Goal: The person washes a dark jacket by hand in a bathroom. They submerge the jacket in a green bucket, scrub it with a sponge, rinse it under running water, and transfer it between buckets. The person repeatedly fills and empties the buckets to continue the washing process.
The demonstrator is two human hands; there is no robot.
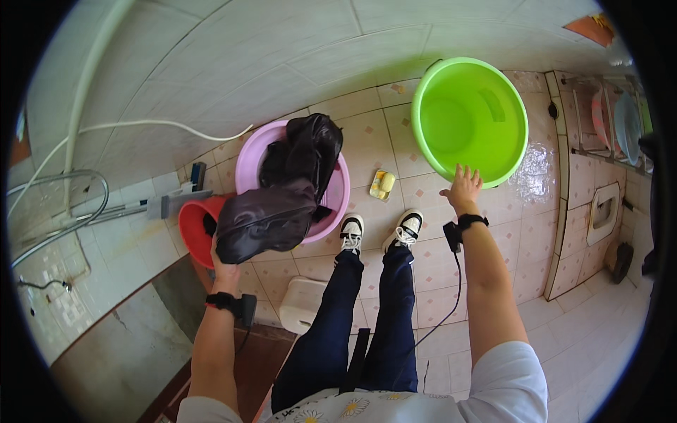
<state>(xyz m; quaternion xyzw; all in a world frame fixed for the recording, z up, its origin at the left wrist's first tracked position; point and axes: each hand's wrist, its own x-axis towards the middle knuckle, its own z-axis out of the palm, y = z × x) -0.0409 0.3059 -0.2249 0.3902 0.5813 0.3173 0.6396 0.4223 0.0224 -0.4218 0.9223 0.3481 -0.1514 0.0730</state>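
Observation:
My left hand [226, 270] is at the left end of a dark, glossy jacket [264, 219] that looks like leather, holding it up. Most of its fingers are hidden behind the material. The rest of the jacket lies in a pink plastic basin [247, 164] on the tiled floor. My right hand [465, 186] is empty, its fingers spread over the near rim of a bright green plastic bucket [521, 140]; whether they touch the rim, I cannot tell. Inside, the bucket shows its green wall and bottom.
Left of the basin stands a red bucket [193, 232] with something dark inside. A soap dish [383, 185] holding yellow soap lies between basin and green bucket. Behind my left leg is a white stool [301, 304]. At right are a metal rack [597, 150] with basins and a squat toilet [604, 214].

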